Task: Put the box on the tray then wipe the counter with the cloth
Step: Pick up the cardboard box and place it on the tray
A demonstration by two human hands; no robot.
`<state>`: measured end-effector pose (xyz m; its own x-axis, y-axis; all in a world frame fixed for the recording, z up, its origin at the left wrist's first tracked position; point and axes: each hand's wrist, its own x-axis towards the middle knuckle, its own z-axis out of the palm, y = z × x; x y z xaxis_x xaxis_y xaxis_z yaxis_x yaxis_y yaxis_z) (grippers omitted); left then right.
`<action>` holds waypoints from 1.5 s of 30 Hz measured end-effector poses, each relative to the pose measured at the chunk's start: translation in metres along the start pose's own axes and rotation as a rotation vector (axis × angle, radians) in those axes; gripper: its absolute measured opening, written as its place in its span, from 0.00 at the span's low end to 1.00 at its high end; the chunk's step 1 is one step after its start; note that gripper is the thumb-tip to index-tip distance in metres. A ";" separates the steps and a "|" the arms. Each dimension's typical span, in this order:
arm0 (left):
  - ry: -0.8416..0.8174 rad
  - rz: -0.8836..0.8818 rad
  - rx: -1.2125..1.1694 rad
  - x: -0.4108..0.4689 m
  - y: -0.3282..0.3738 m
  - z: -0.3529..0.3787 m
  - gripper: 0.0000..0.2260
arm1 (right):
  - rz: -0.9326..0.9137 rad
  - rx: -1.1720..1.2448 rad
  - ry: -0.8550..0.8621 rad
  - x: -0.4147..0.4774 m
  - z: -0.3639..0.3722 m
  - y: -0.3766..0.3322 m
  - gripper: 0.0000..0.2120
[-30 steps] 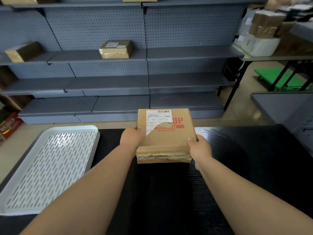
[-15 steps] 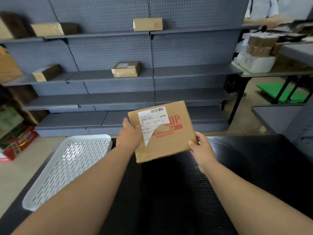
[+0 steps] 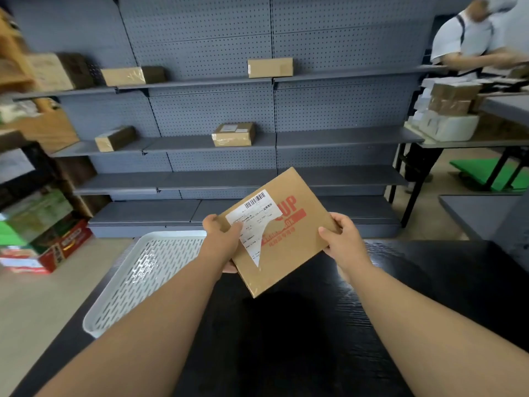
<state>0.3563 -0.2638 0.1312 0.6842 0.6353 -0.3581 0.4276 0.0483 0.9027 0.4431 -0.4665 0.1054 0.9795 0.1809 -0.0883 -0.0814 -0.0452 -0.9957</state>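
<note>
A flat brown cardboard box point(image 3: 289, 253) with red print and a torn white shipping label hangs tilted in the air above the black counter point(image 3: 429, 296). My left hand point(image 3: 221, 239) grips its left edge, thumb on the label. My right hand point(image 3: 342, 239) holds its right edge. A white slotted tray point(image 3: 134, 285) lies on the counter's left end, just left of my left forearm. No cloth is in view.
Grey pegboard shelving point(image 3: 329, 138) stands behind the counter with several small parcels on it. Colourful cartons point(image 3: 48, 239) sit on the floor at left. A person point(image 3: 469, 38) works at a table stacked with boxes at the upper right.
Both hands have lifted the box off the counter and tilted its left side down. The view has swung upward, showing more shelving and the person at right.
</note>
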 end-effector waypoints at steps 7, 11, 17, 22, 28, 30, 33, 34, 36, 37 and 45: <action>0.196 0.134 0.044 -0.002 -0.014 -0.018 0.17 | -0.080 0.047 0.044 -0.001 0.025 -0.014 0.14; 0.272 0.208 0.118 -0.003 -0.018 -0.028 0.18 | -0.119 0.031 0.077 -0.001 0.041 -0.024 0.15; 0.269 0.291 0.257 -0.007 -0.017 -0.038 0.16 | -0.100 0.064 0.004 -0.004 0.051 -0.033 0.18; 0.243 0.360 0.406 -0.010 -0.013 -0.039 0.18 | -0.125 0.101 0.057 -0.006 0.052 -0.032 0.25; 0.246 0.398 0.358 -0.016 -0.015 -0.038 0.18 | -0.041 0.197 0.148 -0.003 0.062 -0.031 0.41; 0.250 0.399 0.344 -0.015 -0.016 -0.039 0.19 | 0.008 0.223 0.105 -0.004 0.067 -0.029 0.34; 0.244 0.410 0.313 -0.013 -0.017 -0.042 0.19 | 0.034 0.250 -0.004 -0.007 0.078 -0.024 0.29; 0.246 0.411 0.299 -0.013 -0.017 -0.044 0.19 | 0.035 0.262 -0.026 -0.008 0.081 -0.023 0.29; 0.252 0.405 0.296 -0.012 -0.017 -0.052 0.19 | 0.034 0.260 -0.056 -0.009 0.090 -0.020 0.31; 0.250 0.403 0.306 -0.011 -0.018 -0.056 0.19 | 0.031 0.249 -0.072 -0.010 0.095 -0.019 0.33; 0.204 0.369 0.408 0.002 -0.024 -0.112 0.19 | 0.014 0.192 -0.170 -0.022 0.152 -0.015 0.36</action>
<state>0.2806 -0.1773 0.1356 0.7206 0.6914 0.0518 0.4036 -0.4791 0.7794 0.3952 -0.3208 0.1180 0.9345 0.3446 -0.0896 -0.1439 0.1352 -0.9803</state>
